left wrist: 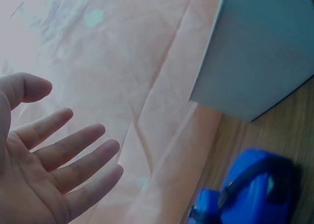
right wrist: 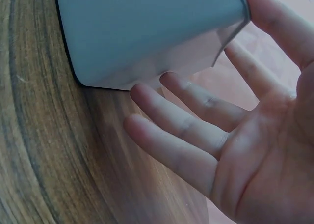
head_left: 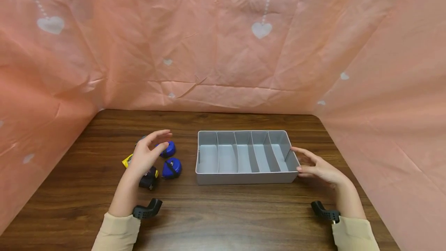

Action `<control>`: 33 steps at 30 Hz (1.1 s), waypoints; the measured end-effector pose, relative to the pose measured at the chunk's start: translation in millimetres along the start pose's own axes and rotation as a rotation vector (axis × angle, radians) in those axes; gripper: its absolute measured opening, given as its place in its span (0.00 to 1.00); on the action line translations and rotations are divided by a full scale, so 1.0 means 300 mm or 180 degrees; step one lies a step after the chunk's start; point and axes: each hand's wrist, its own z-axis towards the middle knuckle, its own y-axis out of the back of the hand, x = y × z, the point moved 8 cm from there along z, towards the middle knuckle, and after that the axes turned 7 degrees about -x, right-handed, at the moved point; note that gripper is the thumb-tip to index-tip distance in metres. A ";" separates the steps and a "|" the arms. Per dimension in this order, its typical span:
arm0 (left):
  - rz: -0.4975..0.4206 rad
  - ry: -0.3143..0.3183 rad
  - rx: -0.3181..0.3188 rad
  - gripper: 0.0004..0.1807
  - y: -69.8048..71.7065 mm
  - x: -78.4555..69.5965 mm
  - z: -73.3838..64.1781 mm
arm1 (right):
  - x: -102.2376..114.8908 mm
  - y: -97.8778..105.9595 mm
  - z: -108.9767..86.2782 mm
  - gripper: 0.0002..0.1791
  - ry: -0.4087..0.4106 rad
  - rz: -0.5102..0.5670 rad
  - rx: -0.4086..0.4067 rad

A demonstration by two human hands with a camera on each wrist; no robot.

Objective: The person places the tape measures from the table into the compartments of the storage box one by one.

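Observation:
My left hand [head_left: 143, 157] is raised over a cluster of tape measures on the left, its fingers loosely extended and holding nothing. Two blue tape measures [head_left: 174, 169] lie just right of it, the nearer one with a black strap. A black-and-yellow tape measure [head_left: 148, 179] is below the wrist, and a yellow one [head_left: 127, 161] is partly hidden behind the hand. On the right, my right hand [head_left: 322, 170] touches the end of a grey divided box [head_left: 245, 179]. Its thumb is at the near corner and its index finger at the end rim; the other fingers [right wrist: 176, 128] extend beside the end wall.
Thin upright dividers split the box into several compartments, with nothing in them. The brown wooden table [head_left: 226, 216] is enclosed by pink cloth [head_left: 209, 49] with white hearts at the back and sides. Each wrist wears a black camera mount [head_left: 148, 209].

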 end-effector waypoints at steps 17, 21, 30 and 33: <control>-0.0329 0.0188 -0.0566 0.19 0.117 0.066 0.048 | -0.012 0.009 0.005 0.37 0.0037 0.0104 0.0100; -0.0202 0.0347 -0.0686 0.20 0.134 0.087 0.042 | -0.011 0.007 0.000 0.37 0.0046 0.0112 0.0098; 0.0251 0.0493 -0.0978 0.21 0.178 0.153 0.039 | -0.015 0.005 0.001 0.37 0.0067 0.0148 0.0111; 0.0298 0.0505 -0.1000 0.22 0.187 0.172 0.039 | -0.017 0.006 0.003 0.36 0.0071 0.0149 0.0109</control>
